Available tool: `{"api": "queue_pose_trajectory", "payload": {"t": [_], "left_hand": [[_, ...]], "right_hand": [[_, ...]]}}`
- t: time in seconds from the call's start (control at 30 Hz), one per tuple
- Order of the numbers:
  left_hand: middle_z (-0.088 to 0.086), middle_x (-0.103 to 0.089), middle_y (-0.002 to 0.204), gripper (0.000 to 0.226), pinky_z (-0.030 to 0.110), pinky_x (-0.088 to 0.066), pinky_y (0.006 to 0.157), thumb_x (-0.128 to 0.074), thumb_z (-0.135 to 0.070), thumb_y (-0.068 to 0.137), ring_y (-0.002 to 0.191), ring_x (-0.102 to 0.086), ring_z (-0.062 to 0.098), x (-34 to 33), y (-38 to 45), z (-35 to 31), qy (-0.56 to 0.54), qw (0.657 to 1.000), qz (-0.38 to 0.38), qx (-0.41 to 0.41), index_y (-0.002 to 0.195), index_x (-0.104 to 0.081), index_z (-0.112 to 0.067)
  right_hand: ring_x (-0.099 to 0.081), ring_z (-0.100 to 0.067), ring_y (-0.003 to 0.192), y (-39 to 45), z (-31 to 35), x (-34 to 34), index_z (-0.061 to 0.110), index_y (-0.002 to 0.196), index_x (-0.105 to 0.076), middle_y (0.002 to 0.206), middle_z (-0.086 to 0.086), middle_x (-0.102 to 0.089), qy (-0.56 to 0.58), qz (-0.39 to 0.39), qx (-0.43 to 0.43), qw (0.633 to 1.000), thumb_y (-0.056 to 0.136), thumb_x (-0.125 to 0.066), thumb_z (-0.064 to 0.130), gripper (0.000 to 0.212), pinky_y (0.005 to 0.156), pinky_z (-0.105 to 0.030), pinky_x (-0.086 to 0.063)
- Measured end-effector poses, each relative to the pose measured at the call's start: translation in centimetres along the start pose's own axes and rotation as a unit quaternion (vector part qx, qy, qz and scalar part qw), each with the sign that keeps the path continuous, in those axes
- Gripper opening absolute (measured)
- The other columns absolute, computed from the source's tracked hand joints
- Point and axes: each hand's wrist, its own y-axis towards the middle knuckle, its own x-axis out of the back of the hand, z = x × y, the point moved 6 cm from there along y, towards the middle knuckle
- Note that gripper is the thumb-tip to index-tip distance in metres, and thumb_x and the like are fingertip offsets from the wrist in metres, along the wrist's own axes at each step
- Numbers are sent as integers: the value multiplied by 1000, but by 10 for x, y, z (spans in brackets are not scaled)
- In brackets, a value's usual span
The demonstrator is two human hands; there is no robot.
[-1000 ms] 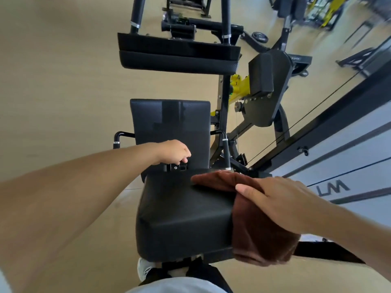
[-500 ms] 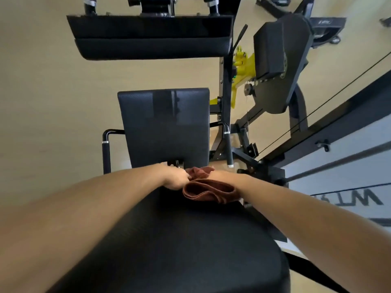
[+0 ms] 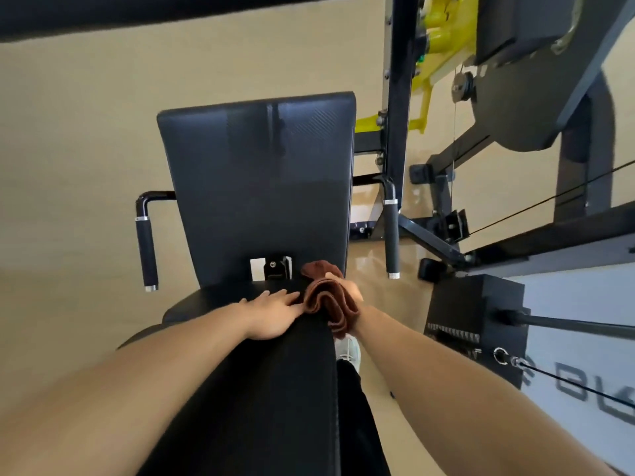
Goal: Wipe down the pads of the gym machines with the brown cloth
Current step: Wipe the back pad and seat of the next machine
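The brown cloth (image 3: 324,298) is bunched at the far right corner of the near black pad (image 3: 275,389), draped over its right edge. My right hand (image 3: 348,292) grips the cloth and is mostly hidden behind it. My left hand (image 3: 271,312) lies flat on the pad's far end, fingers spread, just left of the cloth. Beyond them is a second black pad (image 3: 261,187) with a metal bracket (image 3: 273,267) at its near end.
Two black foam-grip handles (image 3: 146,249) (image 3: 391,235) flank the far pad. Black frame bars, a yellow lever (image 3: 431,39) and a weight stack (image 3: 474,324) with cables stand on the right. A wide black pad (image 3: 137,12) crosses the top. Tan floor lies on the left.
The view has closed in on the machine. My left hand has opened flat on the pad. The cloth has shifted right, from the pad's far end onto its right edge.
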Motion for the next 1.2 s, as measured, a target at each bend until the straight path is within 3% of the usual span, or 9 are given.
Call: {"api": "queue_pose_trajectory", "payload": {"t": [0.17, 0.3, 0.43, 0.57, 0.67, 0.77, 0.9, 1.07, 1.2], "left_hand": [[-13, -7, 166, 63, 54, 2, 122, -24, -64, 97, 155, 1, 18, 0, 21, 6, -41, 999, -12, 10, 156, -16, -42], [-13, -8, 166, 55, 56, 0, 122, -22, -52, 103, 155, 0, 19, 0, 24, 7, -44, 999, -12, 14, 156, -17, -41], [-15, -7, 166, 52, 55, 1, 122, -21, -48, 104, 155, 1, 19, 0, 19, 6, -54, 998, -9, 16, 156, -18, -42], [-13, -7, 166, 51, 56, -1, 122, -20, -47, 105, 155, 0, 22, 2, 14, 5, -43, 999, -12, 15, 155, -18, -43], [-9, -18, 165, 49, 47, -11, 123, -21, -47, 105, 154, -12, 22, 5, 1, -3, -35, 999, -36, 9, 154, -23, -43], [-4, -27, 163, 50, 36, -20, 119, -24, -43, 106, 150, -25, 22, 9, -18, -8, -32, 998, -60, 0, 155, -28, -35], [-3, -31, 162, 50, 36, -24, 118, -20, -44, 106, 147, -30, 22, 8, -52, -6, -1, 998, -57, -20, 153, -33, -31], [-4, -18, 166, 54, 33, -16, 123, -16, -45, 106, 151, -21, 18, 5, -116, 1, 75, 995, -39, -45, 157, -20, -29], [-5, -19, 165, 53, 32, -15, 122, -16, -47, 106, 150, -24, 22, -2, -175, 14, 99, 993, -39, -50, 157, -13, -37]], "right_hand": [[-65, -22, 82, 29, -2, 18, -1, 139, -50, 103, -14, -66, 22, -41, 40, 998, 108, -43, 17, 37, 75, -39, -57], [-61, -20, 120, 3, 2, 17, 10, 135, -57, 134, -4, -62, -80, -19, 168, 982, 94, -67, 30, 46, 112, -44, -43], [-31, -12, 147, -39, 1, 13, 27, 158, -28, 162, 4, -32, -385, 18, 275, 881, 88, -63, 53, 83, 123, -34, -26], [-68, -17, 112, -43, -10, 3, 26, 127, -56, 130, -4, -64, -211, 30, 238, 948, 100, -58, 33, 28, 89, -34, -59], [-64, -30, 111, -18, 14, -4, 32, 94, -61, 109, -6, -65, -169, 22, 124, 977, 89, -60, 39, 9, 100, -44, -52], [-64, -21, 92, -3, 23, -8, 30, 88, -60, 89, 4, -63, -112, 19, 93, 989, 86, -44, 51, 26, 82, -37, -54], [-73, -24, 88, -64, 19, -2, 17, 81, -80, 88, -7, -79, 29, 6, 90, 996, 92, -62, 36, 28, 96, -43, -55], [-76, -25, 83, -168, 14, -9, 14, 84, -83, 94, -16, -78, 95, 50, 133, 985, 102, -44, 36, 48, 80, -36, -59], [-66, -47, 108, -256, 16, -10, -5, 105, -73, 121, -38, -63, 170, 38, 183, 968, 101, -43, 41, 55, 102, -63, -48]]}}
